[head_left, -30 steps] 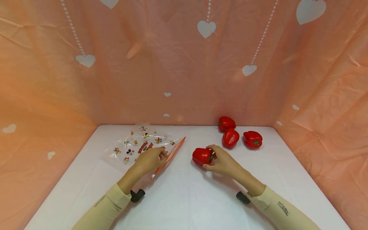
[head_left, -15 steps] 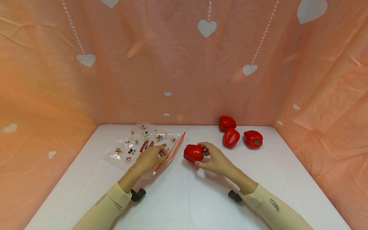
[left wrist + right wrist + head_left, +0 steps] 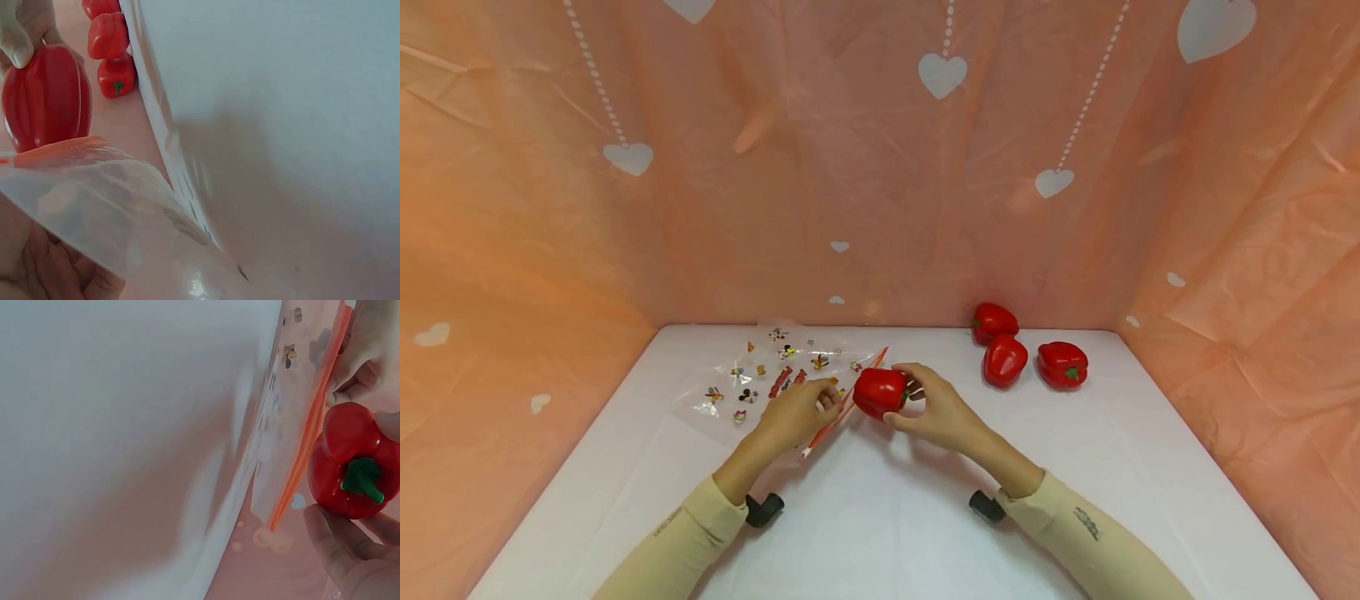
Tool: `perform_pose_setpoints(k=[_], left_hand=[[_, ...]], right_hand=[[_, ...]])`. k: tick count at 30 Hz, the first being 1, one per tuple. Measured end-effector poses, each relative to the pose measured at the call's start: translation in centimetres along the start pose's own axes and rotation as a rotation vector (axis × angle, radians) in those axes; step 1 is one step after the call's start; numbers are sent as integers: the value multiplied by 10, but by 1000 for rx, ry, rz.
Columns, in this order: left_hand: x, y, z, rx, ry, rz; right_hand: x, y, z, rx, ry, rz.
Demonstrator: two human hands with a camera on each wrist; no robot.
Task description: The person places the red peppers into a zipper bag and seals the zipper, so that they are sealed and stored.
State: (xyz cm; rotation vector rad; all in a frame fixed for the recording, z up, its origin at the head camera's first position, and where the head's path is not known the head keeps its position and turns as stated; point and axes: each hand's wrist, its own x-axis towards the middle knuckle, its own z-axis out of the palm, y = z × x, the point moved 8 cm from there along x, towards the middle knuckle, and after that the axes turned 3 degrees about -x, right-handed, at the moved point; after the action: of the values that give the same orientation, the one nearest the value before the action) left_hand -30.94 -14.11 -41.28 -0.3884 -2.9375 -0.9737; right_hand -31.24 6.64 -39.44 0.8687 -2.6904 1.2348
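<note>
Peach cloth [image 3: 880, 200] printed with pale hearts [image 3: 942, 75] surrounds the back and sides of a white table [image 3: 895, 533], where three red peppers [image 3: 1005, 361] lie toward the far right. Over the near middle, the right hand [image 3: 942, 412] grips another red pepper [image 3: 878, 392] between thumb and fingers. Compared with a second ago, that pepper has moved leftward, up to the orange-edged mouth of the clear printed bag [image 3: 766, 364]; the left hand [image 3: 797, 412], pinching the bag's edge, has barely shifted.
</note>
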Motion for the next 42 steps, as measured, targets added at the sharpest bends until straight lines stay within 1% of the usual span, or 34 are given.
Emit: perform_pose_setpoints(k=[6,12,16,19,24,27,29,34,39,42], left_hand=[[0,0,1,-38,13,11],[-1,-1,1,-57,35,9],[0,0,-1,-59,64,15],[0,0,-4,-92,83,16],[2,-1,-5,-154,68,7],[1,0,-5,-153,66,16],[1,0,-7,-133,74,19],[3,3,-15,-101,118,28],[2,6,-23,-127,161,40],[2,8,-28,-157,171,49]], right_hand=[[6,-3,8,24,-2,-1],[6,1,12,23,-21,35],[5,3,13,11,-32,48],[6,4,13,15,-33,49],[7,9,15,58,-28,75],[8,12,16,102,-34,103],[9,14,17,111,-36,121],[11,18,17,110,-26,168],[13,27,18,117,-23,230],[15,31,17,120,-23,250]])
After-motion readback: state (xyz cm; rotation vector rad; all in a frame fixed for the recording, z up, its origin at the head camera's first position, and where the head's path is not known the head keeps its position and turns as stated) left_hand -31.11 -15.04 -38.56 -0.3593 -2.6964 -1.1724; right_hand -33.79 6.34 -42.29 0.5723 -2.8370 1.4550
